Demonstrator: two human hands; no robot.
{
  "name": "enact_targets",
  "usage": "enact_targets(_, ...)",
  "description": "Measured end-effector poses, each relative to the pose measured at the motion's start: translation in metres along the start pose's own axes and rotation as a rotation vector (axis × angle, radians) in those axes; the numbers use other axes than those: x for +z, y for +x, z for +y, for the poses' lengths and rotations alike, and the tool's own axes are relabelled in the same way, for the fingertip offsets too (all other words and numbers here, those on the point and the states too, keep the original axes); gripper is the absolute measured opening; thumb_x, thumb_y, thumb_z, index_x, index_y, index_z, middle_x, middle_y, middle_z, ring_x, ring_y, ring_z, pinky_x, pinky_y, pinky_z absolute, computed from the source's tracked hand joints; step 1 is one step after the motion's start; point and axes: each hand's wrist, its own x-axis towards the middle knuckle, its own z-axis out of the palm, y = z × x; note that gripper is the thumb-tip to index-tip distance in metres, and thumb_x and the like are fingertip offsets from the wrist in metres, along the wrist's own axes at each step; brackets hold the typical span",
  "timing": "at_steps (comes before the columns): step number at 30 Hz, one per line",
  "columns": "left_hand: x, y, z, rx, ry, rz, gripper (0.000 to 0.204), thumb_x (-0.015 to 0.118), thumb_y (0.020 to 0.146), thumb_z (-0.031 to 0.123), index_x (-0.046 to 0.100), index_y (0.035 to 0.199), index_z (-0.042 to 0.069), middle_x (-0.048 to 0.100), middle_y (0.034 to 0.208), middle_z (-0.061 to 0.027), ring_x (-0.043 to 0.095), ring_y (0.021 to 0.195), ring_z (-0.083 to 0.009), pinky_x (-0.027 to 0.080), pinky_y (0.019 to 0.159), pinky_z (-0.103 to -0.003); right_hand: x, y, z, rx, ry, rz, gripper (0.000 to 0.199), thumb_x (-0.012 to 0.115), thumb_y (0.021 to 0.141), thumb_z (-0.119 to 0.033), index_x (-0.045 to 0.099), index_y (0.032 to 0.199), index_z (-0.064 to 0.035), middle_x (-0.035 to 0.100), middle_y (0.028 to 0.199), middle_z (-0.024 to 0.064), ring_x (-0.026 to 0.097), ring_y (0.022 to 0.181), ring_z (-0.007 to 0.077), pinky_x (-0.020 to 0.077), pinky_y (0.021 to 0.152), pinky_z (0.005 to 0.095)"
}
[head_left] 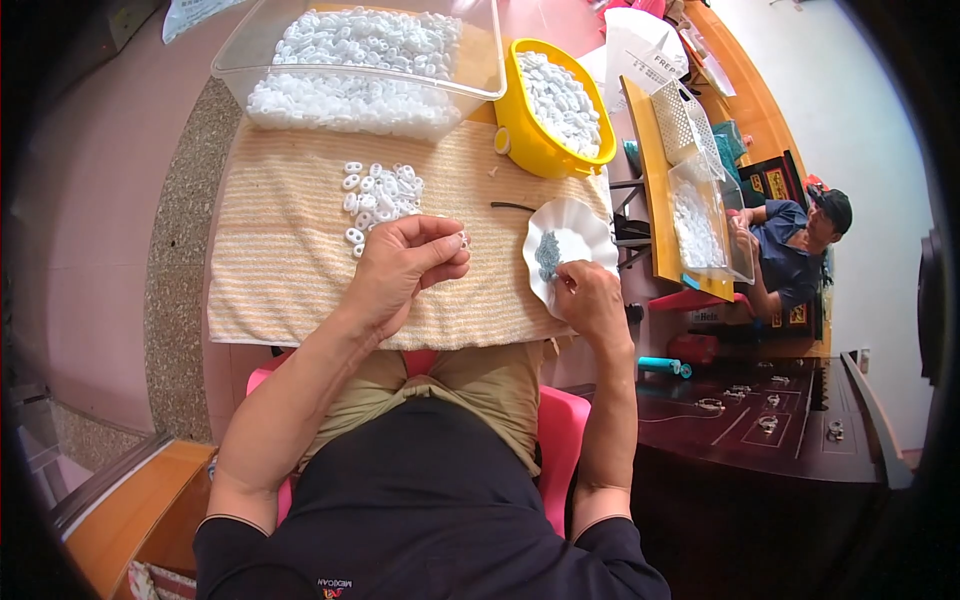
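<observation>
My left hand (415, 262) is closed, thumb and forefinger pinching a small white oval piece (464, 240) above the striped towel. Just beyond that hand lies a loose pile of white two-holed oval pieces (385, 190). On the right, my right hand (592, 300) is closed with its fingertips together over a white scalloped dish (575, 215). Tiny grey-blue bits (548, 254) are heaped in the dish beside those fingers. Whether anything sits between the right fingertips is hidden.
A clear plastic bin (360, 85) of white pieces and a yellow tub (510, 110) of similar pieces stand at the back of the towel (290, 270). A thin dark strip (512, 206) lies near the dish. At right, another person (790, 240) works by a clear bin (740, 250).
</observation>
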Motion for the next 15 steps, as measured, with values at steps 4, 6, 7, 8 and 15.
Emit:
enact_targets(4, 0.0, -0.001, 0.0, -0.004, 0.001, 0.004, 0.016, 0.066, 0.087, 0.006, 0.063, 0.101, 0.001, 0.066, 0.089, -0.0057, 0.064, 0.078, -0.0109, 0.057, 0.074, -0.025, -0.004, -0.001, -0.003, 0.032, 0.066, -0.023, 0.013, 0.065, 0.073, -0.007, 0.068, 0.084, -0.002, 0.066, 0.077, 0.015, 0.066, 0.072, 0.0298, 0.0521, 0.067, 0.0371)
enact_targets(6, 0.0, 0.0, -0.001, -0.006, 0.006, 0.006, 0.015, 0.066, 0.087, 0.006, 0.063, 0.101, 0.001, 0.066, 0.088, -0.0053, 0.064, 0.078, -0.0109, 0.057, 0.073, -0.025, -0.006, -0.002, -0.004, 0.058, 0.092, -0.028, 0.014, 0.065, 0.073, -0.008, 0.068, 0.085, -0.0019, 0.067, 0.078, 0.015, 0.066, 0.071, 0.0289, 0.0525, 0.067, 0.0359)
enact_targets(7, 0.0, 0.0, -0.001, -0.006, 0.006, 0.006, 0.015, 0.066, 0.087, 0.006, 0.063, 0.101, 0.001, 0.066, 0.088, -0.0053, 0.064, 0.078, -0.0109, 0.057, 0.073, -0.025, -0.007, -0.002, -0.004, 0.106, 0.126, -0.037, 0.015, 0.066, 0.074, -0.009, 0.069, 0.087, -0.0016, 0.067, 0.078, 0.0153, 0.067, 0.071, 0.0284, 0.0526, 0.067, 0.035)
enact_targets(8, 0.0, 0.0, -0.002, -0.005, 0.01, 0.008, 0.015, 0.066, 0.087, 0.006, 0.063, 0.1, 0.001, 0.066, 0.087, -0.0052, 0.064, 0.078, -0.0109, 0.057, 0.073, -0.026, -0.009, -0.002, -0.004, 0.155, 0.159, -0.045, 0.016, 0.066, 0.075, -0.009, 0.069, 0.088, -0.0014, 0.068, 0.079, 0.0155, 0.067, 0.071, 0.0278, 0.0527, 0.067, 0.034)
enact_targets(15, -0.001, 0.001, -0.004, -0.011, 0.013, 0.007, 0.014, 0.066, 0.087, 0.006, 0.063, 0.1, 0.001, 0.065, 0.087, -0.0049, 0.063, 0.077, -0.011, 0.057, 0.073, -0.026, -0.005, 0.013, 0.01, 0.19, 0.196, 0.002, 0.016, 0.066, 0.076, -0.009, 0.069, 0.089, -0.0007, 0.068, 0.081, 0.0164, 0.068, 0.073, 0.0269, 0.0527, 0.068, 0.0345)
